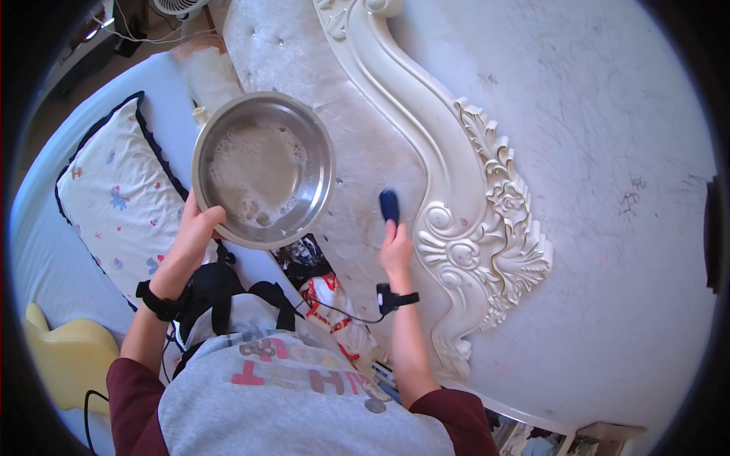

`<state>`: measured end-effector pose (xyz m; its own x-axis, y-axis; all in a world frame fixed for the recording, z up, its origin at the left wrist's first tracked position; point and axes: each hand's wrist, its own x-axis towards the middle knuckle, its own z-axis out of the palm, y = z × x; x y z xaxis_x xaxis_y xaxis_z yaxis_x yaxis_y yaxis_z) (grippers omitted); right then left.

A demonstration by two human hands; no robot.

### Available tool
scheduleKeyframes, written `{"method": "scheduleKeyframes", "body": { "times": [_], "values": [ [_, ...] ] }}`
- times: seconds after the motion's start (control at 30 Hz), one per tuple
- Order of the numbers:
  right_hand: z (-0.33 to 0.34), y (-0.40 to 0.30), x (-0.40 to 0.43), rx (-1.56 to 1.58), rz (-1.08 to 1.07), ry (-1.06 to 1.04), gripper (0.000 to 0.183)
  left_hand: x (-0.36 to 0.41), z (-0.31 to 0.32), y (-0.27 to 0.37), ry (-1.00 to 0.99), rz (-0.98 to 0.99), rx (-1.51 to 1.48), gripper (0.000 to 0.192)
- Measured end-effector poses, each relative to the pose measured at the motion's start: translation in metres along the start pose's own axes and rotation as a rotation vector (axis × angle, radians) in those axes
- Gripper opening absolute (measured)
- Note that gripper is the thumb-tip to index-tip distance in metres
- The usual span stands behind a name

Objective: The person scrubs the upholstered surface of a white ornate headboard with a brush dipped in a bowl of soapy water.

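Observation:
My left hand [199, 228] grips the rim of a round stainless steel basin [316, 199], its thumb over the near edge. Cloudy, sudsy water [265, 165] covers the basin's bottom. In my right hand [396, 251] is a dark blue brush [389, 205], slightly blurred, its head at the tufted, pale upholstered panel [365, 142] of a headboard. Whether the bristles touch the fabric I cannot tell. Beside the brush runs the headboard's carved cream frame [439, 137], with scrolls and a floral crest [507, 216].
A printed pillow [125, 194] with dark ruffled edging lies on the bed's light blue sheet [63, 256]. Near it is a yellow cushion-like object [74, 359]. Red-and-white cloth [328, 308] fills the gap by the headboard. A cable [348, 316] runs to my right wristband. A scribbled wall [599, 142] stands behind.

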<state>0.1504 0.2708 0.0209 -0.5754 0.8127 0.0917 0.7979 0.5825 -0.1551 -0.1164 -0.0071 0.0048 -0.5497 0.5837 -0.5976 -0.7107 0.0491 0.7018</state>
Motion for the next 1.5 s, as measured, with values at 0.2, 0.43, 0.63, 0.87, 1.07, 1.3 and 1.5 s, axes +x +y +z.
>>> {"method": "scheduleKeyframes", "body": {
  "times": [0.2,0.43,0.63,0.87,1.07,1.3,1.5],
  "values": [
    [-0.046,-0.046,0.077,0.063,-0.067,0.095,0.041,0.008,0.006,0.001,-0.047,0.015,-0.012,0.051],
    [-0.038,-0.002,0.029,0.006,0.029,0.104,0.044,0.015,0.01,-0.007,-0.054,-0.021,-0.011,0.056],
    [-0.059,-0.016,0.051,-0.021,-0.044,-0.038,0.043,0.008,0.027,0.002,-0.07,-0.009,-0.019,0.056],
    [-0.05,-0.06,0.097,-0.012,-0.021,-0.104,0.048,0.0,0.032,0.002,-0.056,-0.009,-0.014,0.057],
    [-0.053,-0.058,0.105,-0.06,-0.052,-0.098,0.05,0.004,0.032,-0.01,-0.071,0.001,0.028,0.049],
    [-0.057,0.0,0.048,0.128,-0.042,0.012,0.04,0.0,0.042,-0.01,-0.069,-0.014,0.03,0.049],
    [-0.061,0.005,0.034,-0.018,-0.021,-0.058,0.041,-0.006,0.049,-0.007,-0.089,0.0,-0.008,0.052]
  ]
}}
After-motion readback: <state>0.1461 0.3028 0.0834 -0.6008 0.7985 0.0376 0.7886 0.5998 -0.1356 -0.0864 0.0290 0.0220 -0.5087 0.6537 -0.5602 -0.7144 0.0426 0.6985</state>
